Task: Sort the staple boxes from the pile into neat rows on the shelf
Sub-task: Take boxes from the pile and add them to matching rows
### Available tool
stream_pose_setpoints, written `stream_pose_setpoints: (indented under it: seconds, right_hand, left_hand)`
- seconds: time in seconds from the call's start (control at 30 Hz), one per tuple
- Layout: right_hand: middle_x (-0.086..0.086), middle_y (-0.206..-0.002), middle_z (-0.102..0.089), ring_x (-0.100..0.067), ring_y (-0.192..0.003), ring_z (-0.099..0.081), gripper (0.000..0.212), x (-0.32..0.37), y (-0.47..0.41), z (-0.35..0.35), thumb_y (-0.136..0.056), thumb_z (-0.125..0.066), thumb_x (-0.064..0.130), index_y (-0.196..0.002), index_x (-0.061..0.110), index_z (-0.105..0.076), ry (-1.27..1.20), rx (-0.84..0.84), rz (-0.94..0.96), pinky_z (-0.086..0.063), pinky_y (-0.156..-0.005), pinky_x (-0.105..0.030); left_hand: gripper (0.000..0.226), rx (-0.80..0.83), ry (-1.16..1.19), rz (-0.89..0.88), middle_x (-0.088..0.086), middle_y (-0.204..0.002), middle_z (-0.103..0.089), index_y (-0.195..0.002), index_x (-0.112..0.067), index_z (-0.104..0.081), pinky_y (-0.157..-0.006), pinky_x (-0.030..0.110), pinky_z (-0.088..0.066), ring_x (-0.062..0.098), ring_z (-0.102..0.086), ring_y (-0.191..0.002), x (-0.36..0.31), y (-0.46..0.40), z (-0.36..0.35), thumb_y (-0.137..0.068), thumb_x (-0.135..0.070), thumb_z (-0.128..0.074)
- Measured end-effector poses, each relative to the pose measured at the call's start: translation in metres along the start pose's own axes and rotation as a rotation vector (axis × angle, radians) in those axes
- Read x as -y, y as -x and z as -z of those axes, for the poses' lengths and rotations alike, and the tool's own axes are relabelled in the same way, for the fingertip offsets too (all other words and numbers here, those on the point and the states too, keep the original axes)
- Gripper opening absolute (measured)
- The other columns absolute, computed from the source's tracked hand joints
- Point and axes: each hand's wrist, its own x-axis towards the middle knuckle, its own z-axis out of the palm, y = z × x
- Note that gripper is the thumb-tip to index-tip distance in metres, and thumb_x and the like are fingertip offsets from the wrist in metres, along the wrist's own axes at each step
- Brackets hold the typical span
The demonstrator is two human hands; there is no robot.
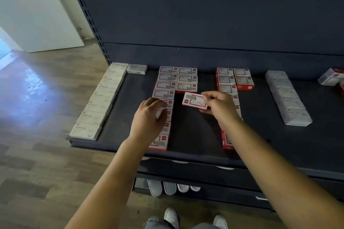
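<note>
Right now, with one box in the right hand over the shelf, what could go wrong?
1. The right hand pinches the red-and-white box only at one end, tilted, so it may slip or land crooked.
2. The left hand rests on the left red-and-white row; a push could disturb it.
3. The right forearm crosses the red row and might knock it.

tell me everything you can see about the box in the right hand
The box is small, flat, white with red edges and a red square logo; it looks like cardboard. Its print reads upside down from this view. The right hand pinches its right end, holding it nearly level above the bare shelf gap in front of the short red-and-white row. Nothing else touches it.
</note>
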Motion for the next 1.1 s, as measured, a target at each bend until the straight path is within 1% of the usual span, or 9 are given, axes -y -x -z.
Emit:
stream_pose_setpoints:
  seconds: [0.2,0.4,0.47,0.57,0.67,0.73,0.87,1.0,1.1]
  right_hand:
    - [-0.009,-0.104,-0.063,-0.018,-0.090,-0.061,0.018,-0.005,-0.023,-0.016,-0.093,-0.052,0.009,-0.107,0.008,-0.064,0.159,-0.082,-0.023,-0.055,-0.084,-0.038]
    - [-0.009,-0.102,-0.064,-0.019,-0.094,-0.062,0.016,0.004,-0.013,-0.013,-0.093,-0.052,0.007,-0.105,0.008,-0.063,0.038,-0.042,-0.023,-0.056,-0.076,-0.030]
    - [-0.010,-0.104,-0.065,-0.019,-0.096,-0.063,0.016,0.008,-0.005,-0.012,-0.093,-0.053,0.005,-0.104,0.008,-0.064,-0.027,-0.008,-0.014,-0.057,-0.073,-0.027]
    - [-0.009,-0.104,-0.067,-0.018,-0.096,-0.065,0.017,0.016,0.006,-0.011,-0.092,-0.053,0.004,-0.100,0.011,-0.066,-0.104,0.045,0.003,-0.057,-0.071,-0.025]
    - [-0.009,-0.103,-0.068,-0.019,-0.096,-0.066,0.017,0.019,0.015,-0.012,-0.091,-0.054,0.004,-0.098,0.013,-0.067,-0.152,0.075,0.026,-0.056,-0.078,-0.030]
    - [-0.008,-0.099,-0.070,-0.019,-0.095,-0.067,0.013,0.020,0.020,-0.009,-0.090,-0.057,0.008,-0.094,0.014,-0.068,-0.131,0.088,0.050,-0.055,-0.082,-0.031]
    - [0.002,-0.095,-0.071,-0.012,-0.087,-0.066,0.011,0.025,0.028,0.000,-0.088,-0.060,0.019,-0.097,0.019,-0.067,0.019,0.096,0.131,-0.053,-0.074,-0.025]
    - [0.003,-0.096,-0.069,-0.007,-0.076,-0.065,0.026,0.032,0.030,-0.001,-0.085,-0.065,0.019,-0.110,0.024,-0.061,0.066,0.197,0.198,-0.046,-0.061,-0.021]
    - [0.009,-0.122,-0.055,-0.004,-0.106,-0.054,0.063,0.033,0.034,-0.005,-0.075,-0.075,0.025,-0.130,0.035,-0.046,0.307,0.249,0.342,-0.046,-0.083,-0.020]
  left_hand:
    - [0.019,0.049,0.014,0.018,0.004,-0.113,-0.063,-0.105,-0.009,-0.068,-0.086,0.022,-0.039,0.022,-0.056,-0.107,0.014,-0.014,-0.005,-0.088,-0.011,-0.062]
    - [0.023,0.041,0.135,0.041,0.004,-0.113,-0.064,-0.110,-0.008,-0.067,-0.089,0.023,-0.042,0.020,-0.058,-0.107,0.012,-0.022,-0.006,-0.088,-0.010,-0.061]
    - [0.027,0.054,0.267,0.120,0.000,-0.114,-0.064,-0.116,-0.012,-0.064,-0.091,0.023,-0.045,0.014,-0.058,-0.107,0.004,-0.025,-0.004,-0.089,-0.016,-0.061]
    - [0.028,0.124,0.644,0.315,-0.011,-0.098,-0.067,-0.115,-0.023,-0.060,-0.082,0.016,-0.050,-0.001,-0.063,-0.090,-0.014,-0.031,-0.001,-0.088,-0.017,-0.064]
    - [0.021,0.149,1.096,0.622,0.008,-0.095,-0.071,-0.105,-0.008,-0.065,-0.080,0.024,-0.056,0.013,-0.069,-0.086,-0.026,-0.039,0.003,-0.084,-0.004,-0.066]
    - [0.012,0.158,1.239,0.755,0.014,-0.092,-0.071,-0.096,-0.005,-0.065,-0.079,0.029,-0.057,0.020,-0.070,-0.083,-0.028,-0.044,0.008,-0.084,-0.002,-0.065]
    - [0.015,0.148,1.221,0.697,0.012,-0.088,-0.071,-0.096,-0.007,-0.068,-0.075,0.033,-0.055,0.023,-0.068,-0.079,-0.027,-0.057,0.013,-0.082,-0.004,-0.067]
    - [0.024,0.212,1.112,0.544,0.014,-0.090,-0.069,-0.100,-0.008,-0.068,-0.072,0.027,-0.052,0.021,-0.065,-0.078,-0.033,-0.064,0.015,-0.077,-0.002,-0.071]
    - [0.027,0.333,1.024,0.428,0.015,-0.091,-0.070,-0.100,-0.011,-0.068,-0.079,0.030,-0.052,0.022,-0.066,-0.083,-0.038,-0.063,0.015,-0.076,0.001,-0.071]
